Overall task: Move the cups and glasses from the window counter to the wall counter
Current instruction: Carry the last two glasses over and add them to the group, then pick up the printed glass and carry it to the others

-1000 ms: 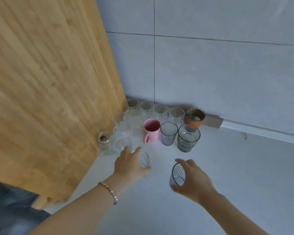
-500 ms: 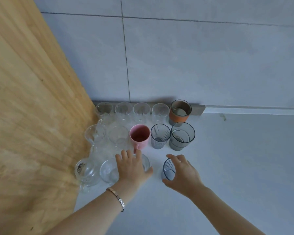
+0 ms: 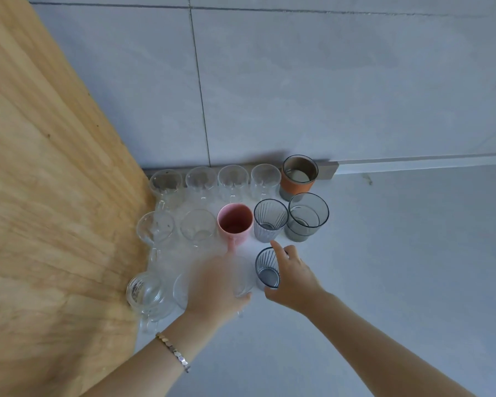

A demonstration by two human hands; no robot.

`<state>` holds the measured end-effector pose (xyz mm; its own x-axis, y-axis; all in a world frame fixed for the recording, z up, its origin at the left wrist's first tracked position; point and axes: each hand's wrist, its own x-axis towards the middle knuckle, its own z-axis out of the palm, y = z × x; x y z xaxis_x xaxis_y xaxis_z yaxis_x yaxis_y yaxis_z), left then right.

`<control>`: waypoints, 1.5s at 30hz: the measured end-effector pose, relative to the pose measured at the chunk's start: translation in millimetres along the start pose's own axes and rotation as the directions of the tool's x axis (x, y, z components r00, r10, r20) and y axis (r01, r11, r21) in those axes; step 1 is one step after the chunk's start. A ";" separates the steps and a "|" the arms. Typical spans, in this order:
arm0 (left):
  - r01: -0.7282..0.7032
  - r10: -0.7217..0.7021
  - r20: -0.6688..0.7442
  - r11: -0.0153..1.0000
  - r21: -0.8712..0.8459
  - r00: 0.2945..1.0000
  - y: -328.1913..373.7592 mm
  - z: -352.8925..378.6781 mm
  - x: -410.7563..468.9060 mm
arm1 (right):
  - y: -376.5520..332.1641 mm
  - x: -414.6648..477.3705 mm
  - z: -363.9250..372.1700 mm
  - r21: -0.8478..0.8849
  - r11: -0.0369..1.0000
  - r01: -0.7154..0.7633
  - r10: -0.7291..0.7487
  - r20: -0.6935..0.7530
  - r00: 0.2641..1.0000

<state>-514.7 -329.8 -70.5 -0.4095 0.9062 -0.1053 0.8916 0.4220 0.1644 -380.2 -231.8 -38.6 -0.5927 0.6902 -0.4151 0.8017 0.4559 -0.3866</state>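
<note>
My right hand (image 3: 292,276) grips a ribbed grey glass (image 3: 267,267), tilted, just above the grey counter (image 3: 384,253) and in front of a matching ribbed glass (image 3: 269,220). My left hand (image 3: 215,285), blurred, is wrapped over a clear glass (image 3: 242,282) resting on the counter. Behind them stand a pink mug (image 3: 235,223), a smoky grey tumbler (image 3: 307,217) and an orange-sleeved cup (image 3: 298,177). Several clear glasses (image 3: 232,179) line the wall, with more clear ones (image 3: 198,229) in the middle row.
A light wooden panel (image 3: 55,196) rises along the left, right against the glasses. A clear handled glass (image 3: 146,293) stands beside it in the front row. Grey tiled wall (image 3: 298,81) runs behind. Bare counter stretches to the right.
My right hand has carried the ribbed grey glass forward, closer to the matching glass. My left hand stays over the clear glass, now blurred with motion.
</note>
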 end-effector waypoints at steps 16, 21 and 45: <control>-0.332 0.330 0.044 0.942 0.039 0.943 106.0 -56.7 1.7 | 101.5 -79.9 -54.9 -0.127 0.982 -0.138 0.158 0.169 0.973; -0.401 0.398 0.341 0.914 -0.065 0.852 242.9 -40.3 -9.2 | 211.8 -173.4 -80.4 -0.012 0.928 -0.372 0.370 0.138 0.919; -0.889 0.778 0.550 0.439 -0.130 0.304 915.8 55.4 -221.6 | 687.7 -686.4 -103.7 0.448 0.210 -0.869 0.966 0.040 0.254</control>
<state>403.3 -145.6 49.1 0.6757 0.5887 -0.4437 0.7303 -0.6170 0.2933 586.0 -333.7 65.9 0.6213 0.5935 -0.5116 0.6486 -0.7559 -0.0891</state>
